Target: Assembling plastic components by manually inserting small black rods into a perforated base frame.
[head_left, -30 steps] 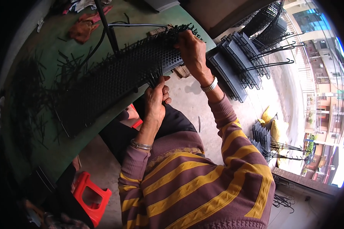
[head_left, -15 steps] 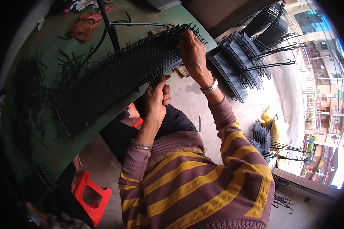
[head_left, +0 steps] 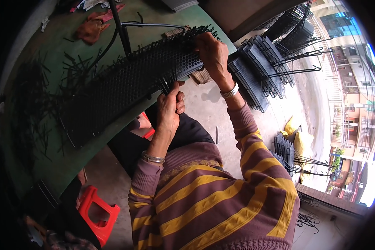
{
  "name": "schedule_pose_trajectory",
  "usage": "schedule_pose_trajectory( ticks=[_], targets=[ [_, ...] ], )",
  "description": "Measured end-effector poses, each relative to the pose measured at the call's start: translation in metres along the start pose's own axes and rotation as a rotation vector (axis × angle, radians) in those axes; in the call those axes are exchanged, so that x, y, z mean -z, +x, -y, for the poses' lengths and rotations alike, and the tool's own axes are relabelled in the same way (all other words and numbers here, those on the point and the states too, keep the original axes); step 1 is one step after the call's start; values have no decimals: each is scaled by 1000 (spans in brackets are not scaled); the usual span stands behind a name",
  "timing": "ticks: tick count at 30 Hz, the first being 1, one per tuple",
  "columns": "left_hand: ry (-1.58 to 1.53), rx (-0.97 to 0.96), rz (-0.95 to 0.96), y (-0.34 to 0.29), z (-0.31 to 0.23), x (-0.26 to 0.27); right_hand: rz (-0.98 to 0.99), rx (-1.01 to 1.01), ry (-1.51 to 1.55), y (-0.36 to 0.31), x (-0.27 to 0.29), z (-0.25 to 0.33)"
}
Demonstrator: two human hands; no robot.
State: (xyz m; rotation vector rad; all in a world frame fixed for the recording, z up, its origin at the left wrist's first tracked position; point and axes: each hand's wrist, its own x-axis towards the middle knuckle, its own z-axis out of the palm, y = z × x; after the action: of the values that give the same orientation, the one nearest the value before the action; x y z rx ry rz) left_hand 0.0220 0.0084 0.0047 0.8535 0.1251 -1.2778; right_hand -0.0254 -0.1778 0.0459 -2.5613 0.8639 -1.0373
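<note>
A long black perforated panel (head_left: pixel 121 89) lies slantwise on the green table, with many thin black strips (head_left: pixel 162 43) sticking up along its far edge. Fingers closed, my left hand (head_left: pixel 170 108) grips a bundle of black strips (head_left: pixel 166 84) at the panel's near edge. At the panel's right end, my right hand (head_left: pixel 214 54) is pinched shut among the upright strips. Its fingertips are turned away from view, so what they hold is hidden.
Loose black strips (head_left: pixel 33 87) lie heaped on the left of the green table (head_left: pixel 162 18). A black metal stand (head_left: pixel 120 27) rises behind the panel beside a brown cloth (head_left: pixel 89 31). Black mesh racks (head_left: pixel 250 83) are stacked on the floor at right; a red stool (head_left: pixel 85 204) stands lower left.
My right hand has shifted slightly to the right along the panel's end. My left hand stays in nearly the same place with its bundle.
</note>
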Motion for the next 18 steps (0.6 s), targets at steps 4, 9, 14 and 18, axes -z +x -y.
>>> schedule_pose_trajectory(
  ticks=[4,9,14,18],
  targets=[
    [9,1,0,0,1,-1,76,-129,217,3,7,3],
    [28,10,13,-1,2,-2,12,53,48,-4,0,-6],
    [41,-4,15,-2,1,-3,-100,164,-110,-9,-3,2],
    [67,-10,16,-2,0,-3,-120,51,13,-10,-11,-1]
  ],
)
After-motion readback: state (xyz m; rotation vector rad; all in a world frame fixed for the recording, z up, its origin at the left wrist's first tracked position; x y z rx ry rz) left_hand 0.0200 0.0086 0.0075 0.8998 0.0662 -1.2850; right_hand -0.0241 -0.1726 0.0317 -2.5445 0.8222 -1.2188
